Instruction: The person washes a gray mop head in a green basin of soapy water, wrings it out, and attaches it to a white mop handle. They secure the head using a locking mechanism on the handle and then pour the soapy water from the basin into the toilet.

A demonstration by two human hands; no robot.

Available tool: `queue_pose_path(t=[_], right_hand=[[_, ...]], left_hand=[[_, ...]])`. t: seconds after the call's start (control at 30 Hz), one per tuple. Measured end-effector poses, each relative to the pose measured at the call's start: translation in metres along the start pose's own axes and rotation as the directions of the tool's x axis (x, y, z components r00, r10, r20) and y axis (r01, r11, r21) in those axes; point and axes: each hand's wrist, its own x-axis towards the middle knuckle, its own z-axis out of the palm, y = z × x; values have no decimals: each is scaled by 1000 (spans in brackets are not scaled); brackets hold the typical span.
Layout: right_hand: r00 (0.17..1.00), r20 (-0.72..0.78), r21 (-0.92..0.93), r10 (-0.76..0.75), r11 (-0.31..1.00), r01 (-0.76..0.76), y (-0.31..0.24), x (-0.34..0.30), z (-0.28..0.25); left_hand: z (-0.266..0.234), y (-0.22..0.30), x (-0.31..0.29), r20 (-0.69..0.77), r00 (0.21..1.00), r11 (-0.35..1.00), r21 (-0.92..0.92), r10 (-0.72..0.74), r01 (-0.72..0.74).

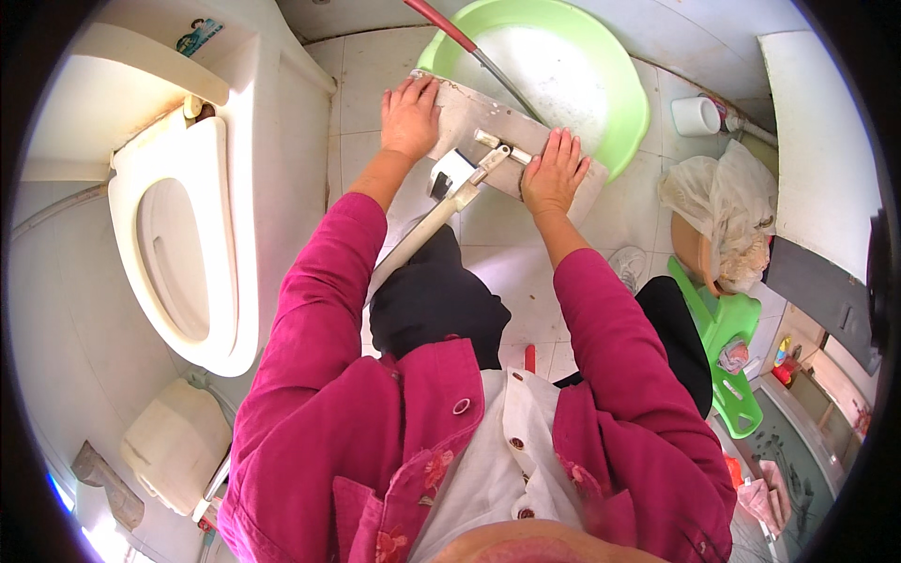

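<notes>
Both my hands hold the wide, flat head of a mop (pixel 460 113), a worn pale plate with a hinged joint. My left hand (pixel 410 117) grips its left end, fingers laid over the far edge. The right end is under my right hand (pixel 556 174), held the same way. A cream pole (pixel 422 235) runs from the joint back toward my left leg. The plate overlaps the near rim of a light green basin (pixel 631 122) with whitish, foamy water in it. A red-handled metal rod (pixel 483 61) slants into the basin; its lower end is hidden behind the plate.
A toilet with a cream seat (pixel 221 253) stands at left, a pale bin (pixel 178 436) nearer me. On the right are a bag-lined bin (pixel 690 244), a green plastic stool (pixel 718 324) and a white cabinet (pixel 817 141). A white cylinder (pixel 694 117) sits by the far wall.
</notes>
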Motion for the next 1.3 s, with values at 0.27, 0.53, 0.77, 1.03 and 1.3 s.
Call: queue_pose_path(t=[0.27, 0.53, 0.77, 1.03, 1.3], right_hand=[[1000, 2, -1, 9, 1000, -9, 1, 0, 1], [1000, -6, -14, -8, 1000, 8, 0, 0, 1], [1000, 14, -16, 0, 1000, 0, 0, 1, -1], [1000, 19, -4, 7, 1000, -7, -2, 2, -1], [1000, -3, -8, 0, 1000, 0, -1, 0, 0]], left_hand=[[2, 15, -1, 55, 998, 1000, 9, -21, 21], [6, 15, -1, 118, 987, 993, -40, 112, -108], [10, 18, -4, 56, 997, 990, -127, -54, 61], [4, 10, 5, 27, 992, 989, -86, -123, 125], [6, 8, 0, 37, 986, 986, -20, -162, 163]])
